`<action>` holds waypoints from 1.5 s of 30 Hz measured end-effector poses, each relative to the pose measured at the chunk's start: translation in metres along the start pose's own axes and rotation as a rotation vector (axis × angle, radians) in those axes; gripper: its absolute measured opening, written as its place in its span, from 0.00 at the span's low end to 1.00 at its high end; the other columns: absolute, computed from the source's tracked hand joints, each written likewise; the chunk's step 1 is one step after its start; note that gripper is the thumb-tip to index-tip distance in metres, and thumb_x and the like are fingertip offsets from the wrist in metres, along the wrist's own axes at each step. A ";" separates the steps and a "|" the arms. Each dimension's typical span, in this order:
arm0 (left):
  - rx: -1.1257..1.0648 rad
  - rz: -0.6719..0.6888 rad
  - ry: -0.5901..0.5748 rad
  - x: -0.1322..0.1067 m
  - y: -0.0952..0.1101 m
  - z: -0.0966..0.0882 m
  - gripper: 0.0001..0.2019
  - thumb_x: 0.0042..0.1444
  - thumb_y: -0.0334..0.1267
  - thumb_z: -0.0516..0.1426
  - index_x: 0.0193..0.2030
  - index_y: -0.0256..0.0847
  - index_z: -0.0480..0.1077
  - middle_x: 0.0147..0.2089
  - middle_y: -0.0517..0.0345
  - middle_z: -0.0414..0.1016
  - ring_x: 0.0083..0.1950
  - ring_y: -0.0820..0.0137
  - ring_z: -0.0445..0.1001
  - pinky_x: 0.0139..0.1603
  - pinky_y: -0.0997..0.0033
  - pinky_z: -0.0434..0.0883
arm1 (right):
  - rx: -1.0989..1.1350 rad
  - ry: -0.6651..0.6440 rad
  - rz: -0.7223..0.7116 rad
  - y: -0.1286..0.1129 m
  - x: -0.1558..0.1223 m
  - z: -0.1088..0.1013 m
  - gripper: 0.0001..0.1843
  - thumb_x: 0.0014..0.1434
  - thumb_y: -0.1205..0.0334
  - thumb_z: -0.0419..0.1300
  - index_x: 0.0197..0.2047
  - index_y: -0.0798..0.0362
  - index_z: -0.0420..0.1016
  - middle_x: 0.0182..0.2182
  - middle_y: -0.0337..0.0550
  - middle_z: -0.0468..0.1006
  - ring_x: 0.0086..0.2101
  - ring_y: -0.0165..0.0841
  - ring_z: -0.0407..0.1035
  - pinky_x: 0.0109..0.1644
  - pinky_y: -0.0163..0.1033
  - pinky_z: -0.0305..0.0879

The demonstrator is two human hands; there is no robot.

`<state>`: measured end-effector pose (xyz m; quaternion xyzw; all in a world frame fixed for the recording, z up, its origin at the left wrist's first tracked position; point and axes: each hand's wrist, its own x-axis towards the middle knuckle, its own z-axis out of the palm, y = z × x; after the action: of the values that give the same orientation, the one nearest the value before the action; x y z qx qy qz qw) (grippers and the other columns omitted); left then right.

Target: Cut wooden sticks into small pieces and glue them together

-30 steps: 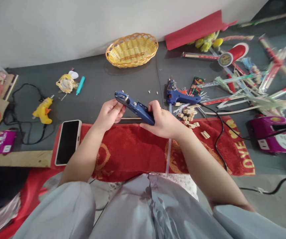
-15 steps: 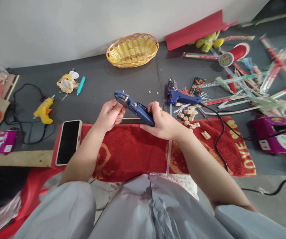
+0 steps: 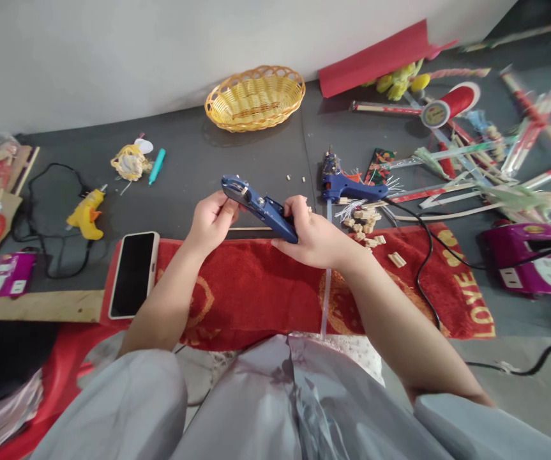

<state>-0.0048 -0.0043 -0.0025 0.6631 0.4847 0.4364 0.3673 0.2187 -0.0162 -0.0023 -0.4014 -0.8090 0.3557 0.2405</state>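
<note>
My right hand [image 3: 311, 231] is wrapped round the handles of a pair of blue hand shears [image 3: 268, 211], held at a slant above the table's near side. At the jaw end, my left hand [image 3: 214, 220] is closed in a pinch, its fingertips up against the shears. What those fingers hold, if anything, is hidden behind the tool. A thin wooden stick [image 3: 251, 229] lies just behind the hands. Right of my right hand is a pile of short cut wooden pieces [image 3: 362, 220], and two tiny bits lie beyond the shears.
A red towel [image 3: 256, 287] lines the near edge, with a phone [image 3: 134, 275] at its left. A blue glue gun [image 3: 354, 187] and its cable are at right, a yellow glue gun [image 3: 85, 214] at left. Behind stands a wicker basket [image 3: 256, 99]; a red thread spool [image 3: 452, 104] sits among sticks.
My left hand has shifted very slightly left at the shears' jaws. My right hand and the shears stay almost where they were.
</note>
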 end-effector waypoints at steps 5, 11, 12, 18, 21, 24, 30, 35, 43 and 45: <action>0.129 0.066 -0.012 0.000 0.000 -0.003 0.17 0.62 0.52 0.51 0.31 0.41 0.67 0.21 0.62 0.64 0.23 0.77 0.63 0.23 0.77 0.60 | 0.004 0.005 0.007 -0.001 0.000 -0.001 0.21 0.52 0.55 0.57 0.38 0.48 0.45 0.26 0.33 0.59 0.23 0.28 0.56 0.29 0.37 0.54; 0.068 0.039 0.001 0.000 -0.001 0.000 0.18 0.61 0.54 0.52 0.42 0.41 0.71 0.22 0.62 0.64 0.23 0.76 0.63 0.24 0.75 0.61 | 0.006 0.006 0.006 -0.001 0.000 -0.001 0.21 0.51 0.56 0.57 0.37 0.48 0.45 0.26 0.32 0.60 0.23 0.28 0.56 0.28 0.36 0.54; 0.070 0.041 0.021 -0.001 -0.001 0.001 0.18 0.61 0.54 0.52 0.40 0.41 0.71 0.22 0.62 0.63 0.23 0.76 0.62 0.24 0.75 0.61 | 0.007 0.001 0.009 -0.001 0.000 -0.001 0.21 0.51 0.56 0.57 0.37 0.48 0.45 0.26 0.33 0.59 0.23 0.28 0.56 0.29 0.37 0.54; 0.071 0.051 0.069 -0.003 -0.001 0.003 0.17 0.60 0.53 0.53 0.33 0.42 0.69 0.21 0.62 0.61 0.23 0.75 0.61 0.23 0.75 0.59 | 0.015 -0.022 0.007 -0.001 0.000 0.000 0.21 0.51 0.57 0.57 0.38 0.47 0.45 0.27 0.33 0.58 0.24 0.29 0.57 0.30 0.37 0.53; 0.068 0.056 0.067 -0.003 -0.003 0.001 0.16 0.60 0.53 0.53 0.31 0.42 0.67 0.21 0.62 0.61 0.23 0.75 0.61 0.23 0.75 0.59 | 0.016 -0.033 0.000 0.000 0.000 0.000 0.21 0.51 0.56 0.57 0.38 0.47 0.45 0.27 0.33 0.58 0.24 0.29 0.57 0.30 0.37 0.53; 0.045 0.058 0.045 -0.004 -0.006 0.000 0.16 0.61 0.52 0.53 0.30 0.42 0.66 0.21 0.62 0.61 0.23 0.76 0.60 0.23 0.75 0.58 | 0.025 -0.037 0.000 0.001 0.000 0.000 0.21 0.50 0.57 0.57 0.38 0.47 0.45 0.28 0.33 0.58 0.24 0.29 0.57 0.30 0.37 0.53; -0.042 0.029 0.014 -0.003 -0.002 0.001 0.17 0.60 0.53 0.54 0.29 0.42 0.65 0.19 0.64 0.59 0.19 0.78 0.56 0.19 0.75 0.54 | 0.037 -0.032 0.002 0.001 -0.001 -0.001 0.21 0.49 0.58 0.57 0.39 0.48 0.46 0.30 0.35 0.61 0.24 0.28 0.57 0.30 0.37 0.54; -0.168 -0.029 -0.029 -0.001 0.005 0.005 0.19 0.55 0.58 0.57 0.30 0.43 0.66 0.16 0.68 0.53 0.15 0.80 0.51 0.15 0.76 0.50 | 0.034 -0.025 -0.011 0.002 -0.001 -0.001 0.21 0.49 0.59 0.57 0.40 0.48 0.46 0.29 0.34 0.61 0.23 0.27 0.57 0.30 0.36 0.54; -0.278 -0.097 -0.027 0.000 -0.004 0.003 0.21 0.51 0.61 0.59 0.32 0.43 0.68 0.16 0.68 0.52 0.14 0.82 0.47 0.13 0.79 0.47 | 0.021 -0.003 -0.055 0.003 -0.001 0.001 0.20 0.49 0.59 0.56 0.40 0.49 0.47 0.31 0.37 0.62 0.25 0.27 0.56 0.31 0.37 0.55; -0.301 -0.104 -0.029 0.001 -0.006 0.003 0.21 0.50 0.60 0.60 0.31 0.43 0.68 0.16 0.68 0.52 0.14 0.82 0.47 0.13 0.79 0.47 | 0.014 0.002 -0.042 0.003 -0.001 0.001 0.20 0.49 0.59 0.56 0.41 0.49 0.48 0.32 0.37 0.62 0.25 0.27 0.57 0.31 0.37 0.55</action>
<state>-0.0033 -0.0024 -0.0085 0.5807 0.4421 0.4750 0.4916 0.2197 -0.0159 -0.0058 -0.3830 -0.8146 0.3556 0.2516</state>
